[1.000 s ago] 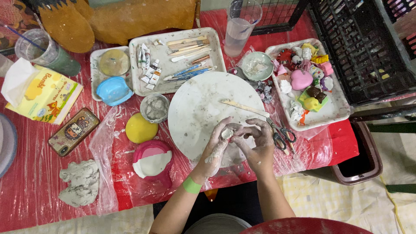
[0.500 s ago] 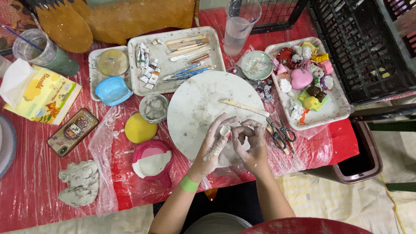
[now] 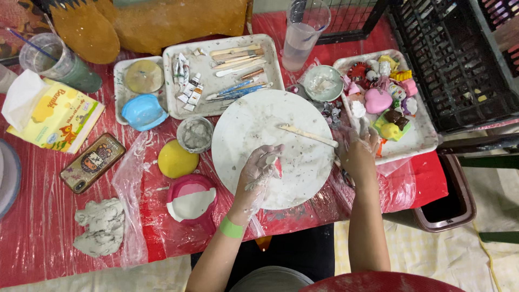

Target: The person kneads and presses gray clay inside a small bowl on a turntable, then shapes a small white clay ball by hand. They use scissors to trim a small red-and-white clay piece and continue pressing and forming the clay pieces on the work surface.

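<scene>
Head view, left hand [image 3: 258, 176] fingers gripping small red-tipped clay piece [image 3: 274, 164], long axis upright, right hand [image 3: 358, 148] open beside wooden stick [image 3: 308, 135].

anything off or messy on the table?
Mostly clay mess: the round white board is smeared and speckled, both the left hand and right hand are coated, and a grey clay lump sits loose on the plastic sheet. Nothing looks spilled or broken.

Our left hand [image 3: 259, 173] is coated in matt, chalky grey clay, resting on a round white board [image 3: 270, 124] smeared dull and gritty. Beyond our fingers lies a pale wooden stick [image 3: 308, 135]. Left of that hand, glossy crinkled clear plastic sheeting [image 3: 130, 178] covers the red tabletop [image 3: 32, 238].
</scene>
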`<state>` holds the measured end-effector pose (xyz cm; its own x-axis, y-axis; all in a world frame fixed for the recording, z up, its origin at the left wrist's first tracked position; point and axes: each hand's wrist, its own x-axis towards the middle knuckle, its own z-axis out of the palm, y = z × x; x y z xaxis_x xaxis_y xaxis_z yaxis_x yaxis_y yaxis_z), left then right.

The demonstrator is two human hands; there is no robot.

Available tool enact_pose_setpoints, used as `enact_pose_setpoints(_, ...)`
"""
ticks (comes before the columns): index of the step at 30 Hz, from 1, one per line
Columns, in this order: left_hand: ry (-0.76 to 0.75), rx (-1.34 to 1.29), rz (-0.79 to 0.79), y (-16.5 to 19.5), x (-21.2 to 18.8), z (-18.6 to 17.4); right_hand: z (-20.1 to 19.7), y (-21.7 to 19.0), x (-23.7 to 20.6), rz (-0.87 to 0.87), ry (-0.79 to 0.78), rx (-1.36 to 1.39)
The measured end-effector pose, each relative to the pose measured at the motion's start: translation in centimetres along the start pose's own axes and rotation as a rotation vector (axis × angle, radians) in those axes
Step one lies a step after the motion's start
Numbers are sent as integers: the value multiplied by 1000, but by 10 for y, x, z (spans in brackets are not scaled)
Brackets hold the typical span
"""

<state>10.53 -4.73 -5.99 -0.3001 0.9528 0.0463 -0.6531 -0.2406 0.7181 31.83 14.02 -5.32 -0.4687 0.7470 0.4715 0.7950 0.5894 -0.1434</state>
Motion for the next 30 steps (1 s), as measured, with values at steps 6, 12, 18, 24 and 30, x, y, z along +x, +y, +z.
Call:
enact_pose_setpoints(6, 20, -2, 52, -3, -1, -2, -19, -18, -4, 159, 172, 302)
enact_pose_setpoints(12, 19, 42, 69, -12, -4, -10, -47, -78, -35, 48, 78, 711)
enact_pose_setpoints(18, -28, 24, 23, -18, -13, -16, -54, -117, -49, -52, -57, 1071)
enact_pose_setpoints(24, -35, 324, 85, -3, -16, -13, -61, -118, -42, -153, -66, 980)
enact_pose_setpoints(30, -109, 532, 217, 13, -16, -4, -63, -117, -48, -140, -89, 1015)
